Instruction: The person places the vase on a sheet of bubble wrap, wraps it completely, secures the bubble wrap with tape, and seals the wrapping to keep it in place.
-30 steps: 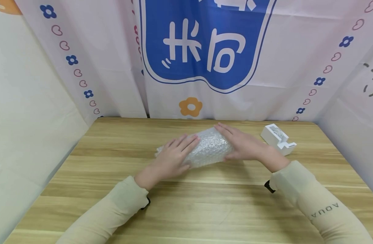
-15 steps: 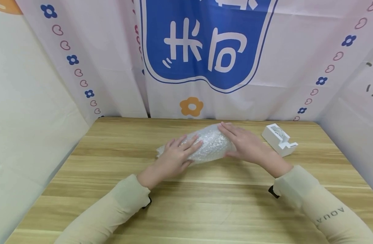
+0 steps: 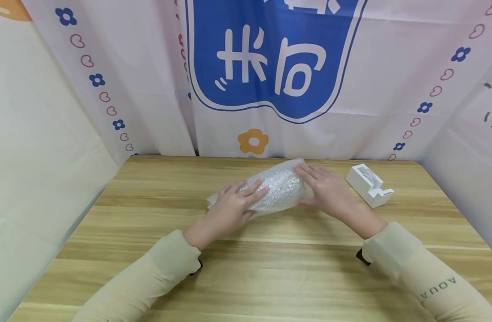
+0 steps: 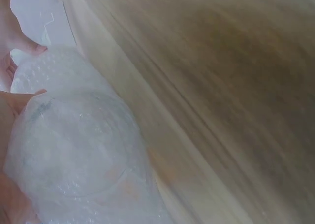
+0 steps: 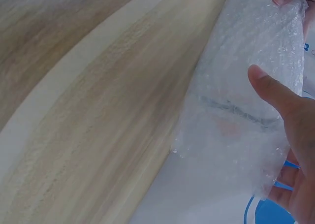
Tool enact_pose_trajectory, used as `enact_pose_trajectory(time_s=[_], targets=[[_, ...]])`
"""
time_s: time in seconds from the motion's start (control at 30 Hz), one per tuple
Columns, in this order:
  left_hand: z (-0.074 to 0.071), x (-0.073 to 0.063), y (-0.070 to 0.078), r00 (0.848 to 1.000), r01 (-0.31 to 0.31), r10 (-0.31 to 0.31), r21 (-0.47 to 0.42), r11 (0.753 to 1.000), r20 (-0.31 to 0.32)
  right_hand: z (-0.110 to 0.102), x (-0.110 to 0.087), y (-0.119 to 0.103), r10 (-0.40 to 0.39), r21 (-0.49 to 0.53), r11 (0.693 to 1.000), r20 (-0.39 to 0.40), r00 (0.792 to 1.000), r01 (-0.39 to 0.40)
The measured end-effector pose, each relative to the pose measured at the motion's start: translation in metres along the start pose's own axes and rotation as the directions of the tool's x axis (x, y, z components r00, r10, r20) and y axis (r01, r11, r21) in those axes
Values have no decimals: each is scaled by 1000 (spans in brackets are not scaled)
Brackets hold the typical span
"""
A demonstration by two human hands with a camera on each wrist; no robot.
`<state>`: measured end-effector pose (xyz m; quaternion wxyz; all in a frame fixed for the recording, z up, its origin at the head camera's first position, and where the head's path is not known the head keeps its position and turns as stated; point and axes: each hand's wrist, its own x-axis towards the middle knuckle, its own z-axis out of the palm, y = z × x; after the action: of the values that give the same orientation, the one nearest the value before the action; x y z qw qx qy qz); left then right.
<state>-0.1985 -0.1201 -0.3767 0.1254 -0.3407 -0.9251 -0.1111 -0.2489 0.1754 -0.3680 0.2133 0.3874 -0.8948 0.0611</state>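
A bundle of clear bubble wrap [image 3: 279, 187] lies slantwise near the back of the wooden table, its right end higher in the head view. Across its left part spread the fingers of my left hand [image 3: 230, 208], the thumb on the near side. My right hand [image 3: 328, 192] holds the other end, fingers on the far side and thumb on the near one. In the right wrist view that thumb [image 5: 268, 88] lies straight along the bubble wrap [image 5: 231, 76]. Faint dark and orange marks show through the layers; what is wrapped inside cannot be made out.
A white tape dispenser [image 3: 368, 184] with a roll in it stands to the right, just beyond my right wrist. Behind the table [image 3: 270, 277] hangs a printed white curtain [image 3: 222, 129] with a blue emblem. Light cloth walls rise at both sides.
My right hand has shifted slightly right, and more of the wrap's right end now shows past its fingers. The left hand has moved slightly right on the bundle.
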Motion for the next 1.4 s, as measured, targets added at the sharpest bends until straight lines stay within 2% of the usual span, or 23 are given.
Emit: enact_pose_trajectory(time_s=[0.17, 0.4, 0.5, 0.57, 0.7, 0.77, 0.87, 0.97, 1.07, 1.27, 1.4], targets=[[1, 2, 5, 1000, 19, -19, 20, 1000, 1, 3, -1, 3, 24, -29, 999, -40, 999, -26], [4, 3, 11, 999, -4, 9, 137, 991, -34, 6, 1, 4, 40, -36, 999, -22, 999, -41], [1, 4, 14, 1000, -8, 9, 162, 987, -5, 6, 1, 4, 42, -37, 998, -16, 999, -43], [-3, 6, 16, 999, 1, -9, 166, 986, 48, 6, 2, 4, 45, -37, 998, -16, 999, -45], [-14, 11, 21, 987, 20, -42, 135, 991, 157, 6, 2, 5, 51, -32, 998, -11, 999, -51], [-18, 13, 22, 984, 24, -44, 116, 993, 174, 6, 1, 6, 52, -26, 998, -8, 999, -52], [-20, 16, 18, 989, 5, -18, 89, 996, 146, 9, 0, 7, 47, -15, 999, -14, 999, -47], [-17, 17, 10, 996, -22, 17, 70, 997, 84, 12, -1, 8, 39, -8, 999, -27, 999, -39], [-12, 17, 3, 998, -28, 26, 29, 999, 55, 14, 0, 7, 34, 1, 999, -32, 999, -34], [-4, 16, -1, 998, -13, 17, -72, 997, 57, 15, 3, 9, 38, 29, 999, -10, 999, -38], [1, 17, 0, 996, -13, 19, -65, 998, 88, 15, 5, 11, 46, 43, 998, 37, 998, -47]])
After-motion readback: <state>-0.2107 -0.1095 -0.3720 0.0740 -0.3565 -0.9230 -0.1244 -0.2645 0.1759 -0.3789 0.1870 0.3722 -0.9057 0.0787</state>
